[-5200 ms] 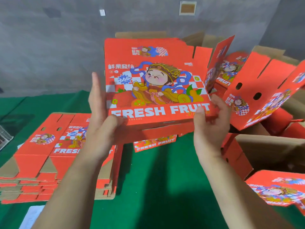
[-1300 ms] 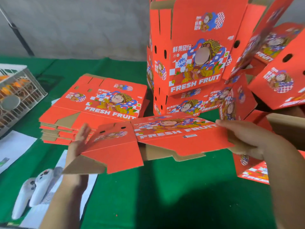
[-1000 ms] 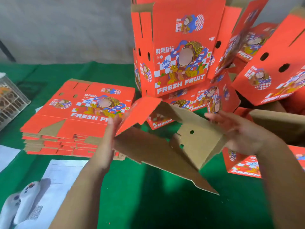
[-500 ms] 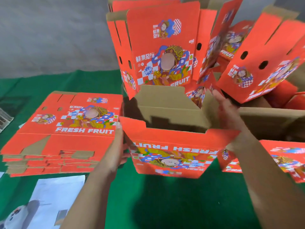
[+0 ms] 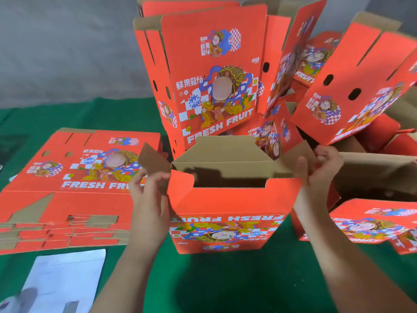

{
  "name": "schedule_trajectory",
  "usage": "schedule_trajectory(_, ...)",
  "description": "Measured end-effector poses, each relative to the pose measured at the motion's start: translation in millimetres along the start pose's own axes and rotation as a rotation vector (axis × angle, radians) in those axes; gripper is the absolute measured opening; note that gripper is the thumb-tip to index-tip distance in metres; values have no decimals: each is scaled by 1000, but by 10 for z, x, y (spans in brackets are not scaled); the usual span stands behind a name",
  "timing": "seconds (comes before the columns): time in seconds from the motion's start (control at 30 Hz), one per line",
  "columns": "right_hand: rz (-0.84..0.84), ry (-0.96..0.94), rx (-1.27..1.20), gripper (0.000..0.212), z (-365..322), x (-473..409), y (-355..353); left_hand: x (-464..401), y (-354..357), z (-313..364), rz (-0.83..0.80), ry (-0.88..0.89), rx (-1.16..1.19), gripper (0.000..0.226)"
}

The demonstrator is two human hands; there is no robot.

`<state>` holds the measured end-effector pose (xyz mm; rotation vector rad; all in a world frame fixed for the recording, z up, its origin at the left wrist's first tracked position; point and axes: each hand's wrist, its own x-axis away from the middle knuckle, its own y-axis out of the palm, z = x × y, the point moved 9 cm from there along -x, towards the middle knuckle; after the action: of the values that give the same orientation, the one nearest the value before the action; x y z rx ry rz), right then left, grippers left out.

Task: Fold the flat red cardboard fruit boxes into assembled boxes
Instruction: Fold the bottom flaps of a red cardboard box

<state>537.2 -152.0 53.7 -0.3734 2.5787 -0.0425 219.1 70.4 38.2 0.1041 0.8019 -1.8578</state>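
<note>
The box (image 5: 228,213) stands opened upside down on the green table (image 5: 237,285), the left hand (image 5: 149,195) and the right hand (image 5: 316,172) each grasping a side flap, while a stack of flat boxes (image 5: 67,188) waits and several folded boxes (image 5: 209,75) are piled behind.

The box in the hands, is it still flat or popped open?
Popped open. The box stands as a hollow tube, its brown inside showing; its top flaps stick up unfolded, one in each hand.
</note>
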Motion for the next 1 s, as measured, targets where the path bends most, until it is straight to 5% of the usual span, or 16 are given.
schedule_trajectory(0.2, -127, 67, 324, 47, 97, 179, 6, 25, 42, -55, 35, -71, -23, 49)
schedule_trajectory(0.3, -266, 123, 372, 35, 114, 367, 134, 115, 70, -118, 18, -161, -76, 68)
schedule_trajectory(0.43, -245, 153, 387, 98, 85, 432, 130, 104, 63, -66, 79, -161, -199, 71)
schedule_trajectory(0.53, -190, -38, 781, 115, -289, 377, 214, -26, 54, 51, 79, -42, -297, 77)
schedule_trajectory(0.63, -176, -287, 909, 101, -669, 595, 503, -32, 118, 230, 53, 153, -253, 76)
schedule_trajectory(0.77, -453, -351, 775, 56, -736, 887, 1037, 36, 119, 145, 42, 128, 30, 61)
schedule_trajectory(0.9, -800, -2, 884, 88, -293, 805, 1207, 50, 182, 232, -106, 250, -67, 46)
schedule_trajectory(1.0, -966, 69, 958, 93, -130, 868, 1267, 57, 324, 247, -307, 285, -238, 49)
